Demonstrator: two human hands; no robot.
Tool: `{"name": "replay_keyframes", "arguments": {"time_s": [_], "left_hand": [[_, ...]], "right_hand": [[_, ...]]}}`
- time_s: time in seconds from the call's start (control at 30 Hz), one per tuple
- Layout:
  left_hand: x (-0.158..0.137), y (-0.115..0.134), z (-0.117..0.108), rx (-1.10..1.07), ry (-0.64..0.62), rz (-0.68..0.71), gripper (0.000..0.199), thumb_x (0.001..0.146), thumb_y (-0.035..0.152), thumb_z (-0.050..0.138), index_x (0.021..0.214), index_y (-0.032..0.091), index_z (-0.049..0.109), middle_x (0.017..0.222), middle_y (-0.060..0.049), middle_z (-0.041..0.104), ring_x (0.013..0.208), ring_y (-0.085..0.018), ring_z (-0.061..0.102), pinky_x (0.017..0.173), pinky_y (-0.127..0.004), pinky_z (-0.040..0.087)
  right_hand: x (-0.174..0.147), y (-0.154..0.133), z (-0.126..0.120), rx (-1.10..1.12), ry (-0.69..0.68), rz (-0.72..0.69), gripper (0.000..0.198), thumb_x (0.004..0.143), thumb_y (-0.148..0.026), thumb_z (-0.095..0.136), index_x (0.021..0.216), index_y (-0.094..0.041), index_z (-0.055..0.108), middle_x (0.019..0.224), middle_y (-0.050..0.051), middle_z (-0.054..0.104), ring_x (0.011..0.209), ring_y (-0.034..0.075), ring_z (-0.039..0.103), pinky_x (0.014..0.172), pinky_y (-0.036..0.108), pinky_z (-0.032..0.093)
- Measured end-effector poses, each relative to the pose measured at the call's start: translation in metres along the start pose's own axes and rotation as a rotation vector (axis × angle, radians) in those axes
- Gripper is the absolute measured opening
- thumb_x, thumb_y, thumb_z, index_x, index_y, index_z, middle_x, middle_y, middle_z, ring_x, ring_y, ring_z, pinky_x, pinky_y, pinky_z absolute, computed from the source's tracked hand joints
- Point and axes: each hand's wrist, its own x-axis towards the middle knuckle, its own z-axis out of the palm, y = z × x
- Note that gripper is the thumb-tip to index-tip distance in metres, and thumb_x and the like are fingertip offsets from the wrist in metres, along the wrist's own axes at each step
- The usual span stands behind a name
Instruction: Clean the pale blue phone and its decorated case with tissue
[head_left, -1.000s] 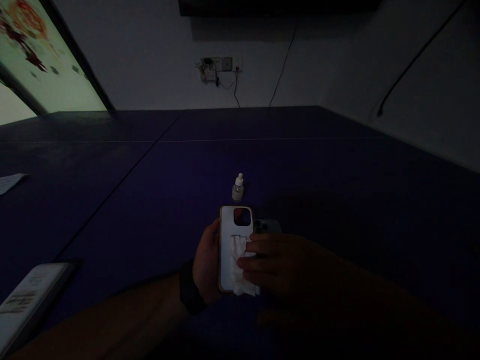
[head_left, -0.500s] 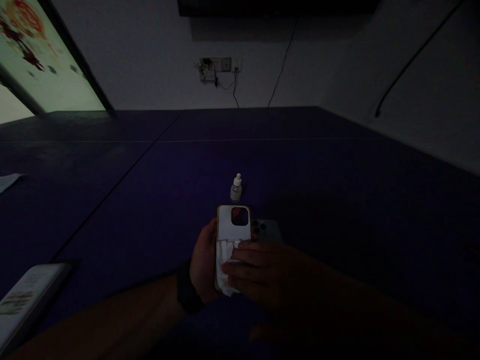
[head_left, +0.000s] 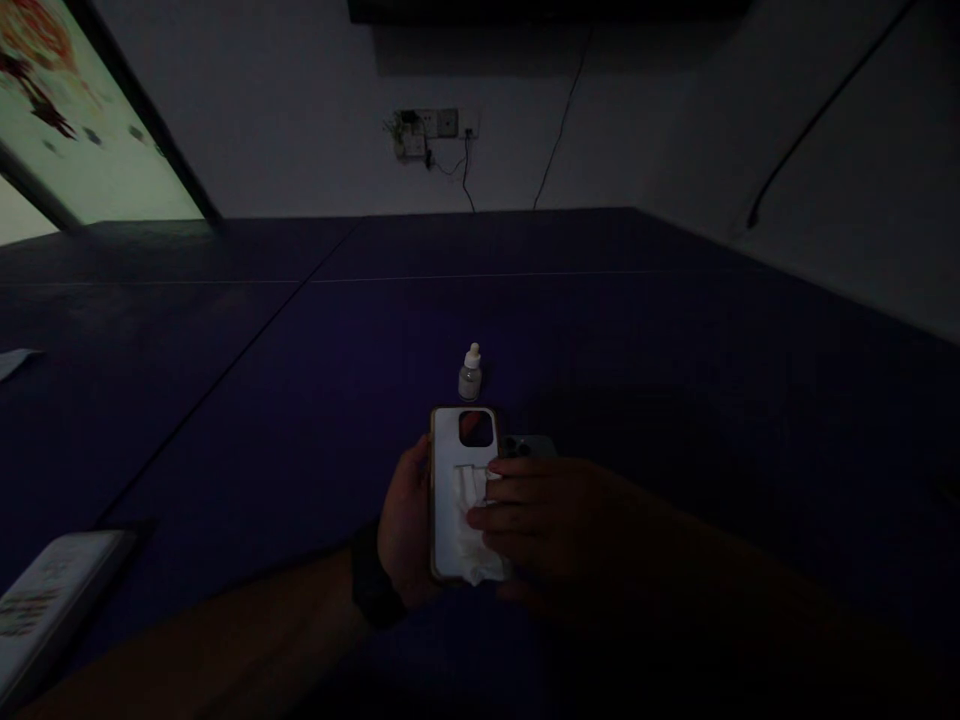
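My left hand (head_left: 405, 520) is closed around the left side of a phone case (head_left: 444, 480), which has a pale back, a brownish rim and a large camera cutout at its top right. Pressed against the lower right of the case is a white tissue (head_left: 471, 530), under the fingers of my right hand (head_left: 540, 520). Partly hidden behind that hand, a phone (head_left: 536, 446) with several camera lenses lies on the dark purple surface. Just beyond the case stands a small dropper bottle (head_left: 470, 380) with a white cap.
A white box (head_left: 60, 580) lies at the lower left, and a sheet of paper (head_left: 13, 362) at the far left edge. Wall sockets (head_left: 431, 125) with cables are at the back, below a dark screen (head_left: 547, 8). The room is dim.
My right hand has slid the tissue to the right and slightly up across the case, uncovering its lower left. My left hand keeps its hold. The view has shifted slightly.
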Motion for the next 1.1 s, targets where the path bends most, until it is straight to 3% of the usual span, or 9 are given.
{"name": "replay_keyframes", "arguments": {"time_s": [0.2, 0.3, 0.4, 0.57, 0.77, 0.9, 1.1], "left_hand": [[0.0, 0.0, -0.002, 0.016, -0.023, 0.031, 0.04, 0.092, 0.052, 0.053, 0.093, 0.014, 0.065, 0.06, 0.004, 0.045, 0.043, -0.007, 0.036, 0.048, -0.021, 0.031], [0.0, -0.001, -0.001, 0.07, -0.016, 0.087, 0.039, 0.094, 0.051, 0.05, 0.101, 0.016, 0.066, 0.06, 0.003, 0.047, 0.047, -0.01, 0.042, 0.054, -0.023, 0.038], [-0.001, -0.001, 0.002, 0.115, 0.012, 0.099, 0.042, 0.094, 0.052, 0.049, 0.113, 0.017, 0.065, 0.063, 0.001, 0.051, 0.054, -0.014, 0.05, 0.059, -0.026, 0.043], [0.0, 0.0, 0.003, 0.007, 0.079, 0.106, 0.041, 0.096, 0.048, 0.046, 0.114, 0.017, 0.066, 0.061, 0.002, 0.049, 0.052, -0.013, 0.05, 0.061, -0.027, 0.045], [0.0, 0.0, 0.009, -0.02, 0.147, 0.116, 0.044, 0.098, 0.051, 0.039, 0.12, 0.023, 0.066, 0.078, -0.002, 0.061, 0.061, -0.015, 0.058, 0.068, -0.03, 0.047], [-0.001, 0.0, 0.01, -0.005, 0.204, 0.127, 0.042, 0.099, 0.048, 0.04, 0.121, 0.022, 0.066, 0.071, 0.0, 0.06, 0.056, -0.014, 0.055, 0.068, -0.03, 0.047], [-0.003, -0.001, 0.01, 0.005, 0.196, 0.095, 0.042, 0.098, 0.05, 0.042, 0.113, 0.021, 0.068, 0.071, -0.001, 0.062, 0.058, -0.017, 0.06, 0.061, -0.029, 0.045]], "right_hand": [[0.0, 0.003, 0.003, -0.03, 0.048, -0.046, 0.04, 0.101, -0.043, 0.053, 0.119, -0.011, 0.069, 0.134, 0.007, 0.069, 0.125, 0.022, 0.062, 0.116, 0.037, 0.039], [-0.001, 0.008, 0.007, -0.027, 0.128, -0.026, 0.024, 0.1, -0.028, 0.054, 0.107, -0.015, 0.073, 0.125, 0.003, 0.074, 0.118, 0.018, 0.066, 0.116, 0.035, 0.04], [-0.002, 0.011, 0.011, -0.054, 0.19, 0.009, 0.02, 0.097, -0.021, 0.054, 0.096, -0.018, 0.074, 0.119, 0.003, 0.076, 0.112, 0.017, 0.069, 0.116, 0.035, 0.04], [0.0, 0.013, 0.015, -0.055, 0.087, -0.002, 0.027, 0.093, -0.026, 0.057, 0.112, -0.012, 0.071, 0.137, 0.01, 0.066, 0.13, 0.022, 0.059, 0.118, 0.038, 0.04], [-0.004, 0.017, 0.013, -0.027, 0.154, 0.065, 0.022, 0.097, -0.021, 0.053, 0.103, -0.013, 0.073, 0.124, 0.009, 0.074, 0.118, 0.021, 0.067, 0.115, 0.038, 0.043], [-0.001, 0.016, 0.016, 0.0, 0.094, 0.059, 0.031, 0.094, -0.027, 0.058, 0.117, -0.009, 0.068, 0.137, 0.015, 0.065, 0.132, 0.024, 0.057, 0.117, 0.04, 0.041], [-0.003, 0.014, 0.011, -0.022, 0.138, 0.04, 0.025, 0.096, -0.023, 0.053, 0.108, -0.013, 0.072, 0.127, 0.012, 0.072, 0.123, 0.022, 0.064, 0.116, 0.038, 0.041]]}}
